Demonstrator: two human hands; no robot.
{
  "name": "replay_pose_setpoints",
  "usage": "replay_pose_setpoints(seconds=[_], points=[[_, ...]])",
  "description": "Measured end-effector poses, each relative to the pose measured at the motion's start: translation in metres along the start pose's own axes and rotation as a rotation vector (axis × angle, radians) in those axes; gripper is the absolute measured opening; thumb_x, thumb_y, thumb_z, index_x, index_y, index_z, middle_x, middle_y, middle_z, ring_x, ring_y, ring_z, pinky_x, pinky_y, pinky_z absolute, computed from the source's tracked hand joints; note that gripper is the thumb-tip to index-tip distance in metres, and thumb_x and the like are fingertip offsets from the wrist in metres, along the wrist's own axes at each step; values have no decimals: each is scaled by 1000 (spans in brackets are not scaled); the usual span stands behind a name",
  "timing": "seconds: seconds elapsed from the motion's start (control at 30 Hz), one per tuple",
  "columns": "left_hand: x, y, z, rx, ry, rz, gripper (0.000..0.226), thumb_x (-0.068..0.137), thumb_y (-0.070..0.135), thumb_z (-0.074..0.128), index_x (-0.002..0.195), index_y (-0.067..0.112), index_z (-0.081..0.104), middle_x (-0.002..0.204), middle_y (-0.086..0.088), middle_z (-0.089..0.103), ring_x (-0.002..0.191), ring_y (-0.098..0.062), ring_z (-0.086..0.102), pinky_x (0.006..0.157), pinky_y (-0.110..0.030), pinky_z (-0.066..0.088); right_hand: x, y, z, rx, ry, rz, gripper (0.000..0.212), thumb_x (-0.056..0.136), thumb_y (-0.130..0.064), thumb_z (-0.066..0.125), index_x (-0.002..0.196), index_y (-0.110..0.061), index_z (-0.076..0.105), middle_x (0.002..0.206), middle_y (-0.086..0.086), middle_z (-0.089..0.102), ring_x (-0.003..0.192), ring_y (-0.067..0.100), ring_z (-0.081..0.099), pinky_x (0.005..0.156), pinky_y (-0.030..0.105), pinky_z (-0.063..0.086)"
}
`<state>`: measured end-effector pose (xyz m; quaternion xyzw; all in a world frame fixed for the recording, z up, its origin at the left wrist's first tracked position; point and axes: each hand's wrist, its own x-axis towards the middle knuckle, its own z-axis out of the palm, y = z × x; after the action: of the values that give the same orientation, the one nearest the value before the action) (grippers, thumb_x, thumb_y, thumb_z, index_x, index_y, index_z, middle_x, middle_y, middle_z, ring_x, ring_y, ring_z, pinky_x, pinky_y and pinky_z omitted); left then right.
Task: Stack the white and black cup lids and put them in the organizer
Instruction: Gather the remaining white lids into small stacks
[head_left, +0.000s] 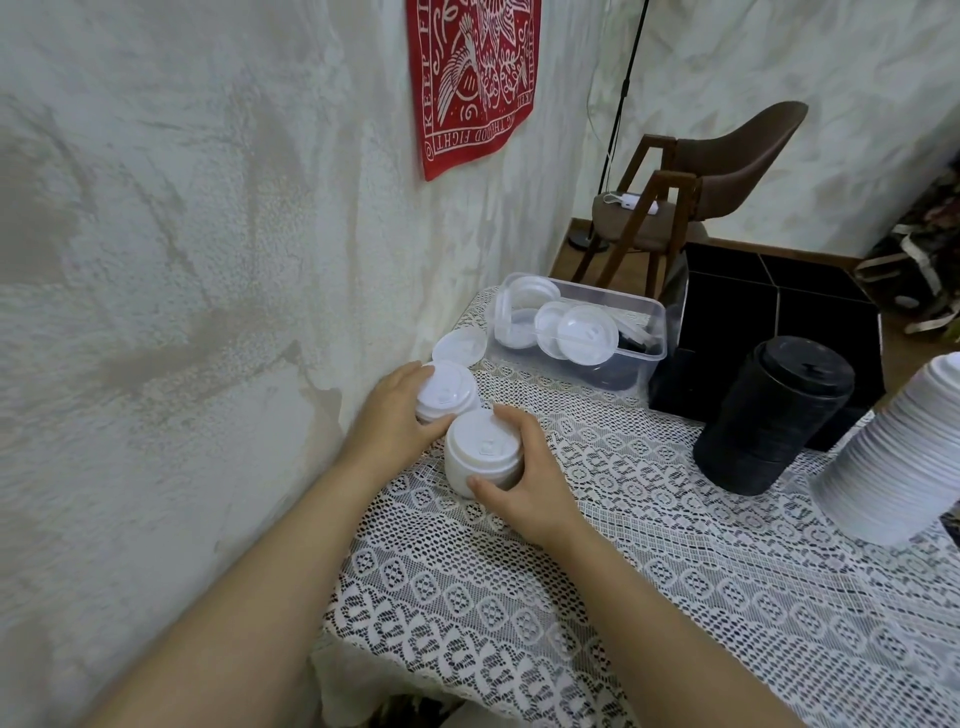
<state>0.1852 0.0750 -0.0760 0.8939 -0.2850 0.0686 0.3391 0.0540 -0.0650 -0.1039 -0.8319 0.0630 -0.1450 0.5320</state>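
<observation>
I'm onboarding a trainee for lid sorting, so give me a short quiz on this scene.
1. True or false: the left hand and the right hand both hold black lids.
2. What is in the clear bin? A) loose lids B) cups C) spoons
3. Fill in: the tall black lid stack stands just in front of the black ____.
Key: 1 false, they hold the far white stack and the near white stack; 2 A; 3 organizer.
</observation>
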Motion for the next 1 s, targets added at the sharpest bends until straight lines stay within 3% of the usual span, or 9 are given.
replay_pose_setpoints(seconds=[0.23,0.4,0.5,0.67,0.8,0.9,1.0], points=[[-11,12,-12,-9,95,-3,67,76,31,80,133,8,54,143,-9,45,133,-24,41,111,-34,32,0,1,-1,12,1,5,83,68,-26,78,139,-30,34,132,-5,45,121,12,48,106,37,43],[-25,30,-14,-131,59,39,64,77,26,80,133,10,54,144,-2,44,133,-16,39,104,-12,22,0,1,-1,33,10,-8,85,65,-35,77,136,-39,32,131,-10,48,119,8,52,102,37,47],[-35,36,-8,-166,16,72,64,77,26,80,133,11,55,144,-1,43,134,-14,38,107,-15,23,0,-1,-1,64,12,0,85,64,-37,76,131,-54,25,130,-17,50,117,3,55,100,33,49],[-47,39,0,-165,-38,87,61,78,28,79,133,16,56,146,2,40,135,-8,32,108,-14,20,-1,1,1,136,-4,25,113,63,-43,78,150,-41,5,138,-16,47,124,2,53,105,32,46],[-50,41,4,-173,-80,75,61,79,29,77,134,17,55,147,3,38,137,-9,31,110,-18,23,-1,1,2,142,5,10,101,62,-42,78,140,-53,15,140,-6,49,124,4,54,105,34,46],[-53,39,6,-174,-93,72,63,77,36,77,133,17,56,145,3,40,136,-12,33,112,-26,28,-1,2,2,121,2,14,101,60,-44,77,144,-42,21,141,-6,46,125,4,51,106,34,45],[-57,36,11,-219,-64,49,60,76,35,78,130,18,58,143,6,41,132,-6,35,110,-24,31,-1,0,1,16,10,-36,94,62,-52,71,143,-38,25,141,-19,34,129,-6,39,107,21,38]])
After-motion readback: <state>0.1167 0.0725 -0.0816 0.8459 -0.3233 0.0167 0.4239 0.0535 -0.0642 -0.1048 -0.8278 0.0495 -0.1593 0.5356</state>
